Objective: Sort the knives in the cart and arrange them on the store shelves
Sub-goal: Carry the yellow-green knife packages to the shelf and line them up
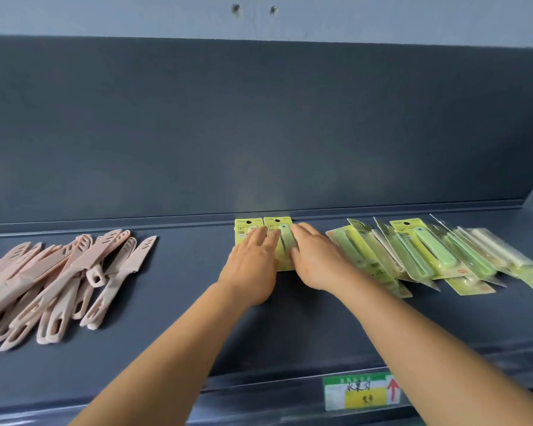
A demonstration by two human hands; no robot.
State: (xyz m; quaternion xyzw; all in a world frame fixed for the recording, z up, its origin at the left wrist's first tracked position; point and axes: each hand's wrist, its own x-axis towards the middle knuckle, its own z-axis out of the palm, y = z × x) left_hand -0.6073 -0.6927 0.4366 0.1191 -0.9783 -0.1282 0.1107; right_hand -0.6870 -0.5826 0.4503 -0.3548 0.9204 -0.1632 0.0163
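On shelf lip at 5 o'clock, green-yellow price tag with illegible handwriting and red arrow. At centre, left hand and right hand flat, fingers straight, pressing two yellow-carded knives side by side. Overlapping packaged knives at 3 o'clock; heaped pink sheathed knives at 9 o'clock.

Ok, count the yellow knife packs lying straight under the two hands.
2. One pack lies under the left hand, the other pack beside it under the right hand, both against the shelf's back edge. More could be hidden beneath.
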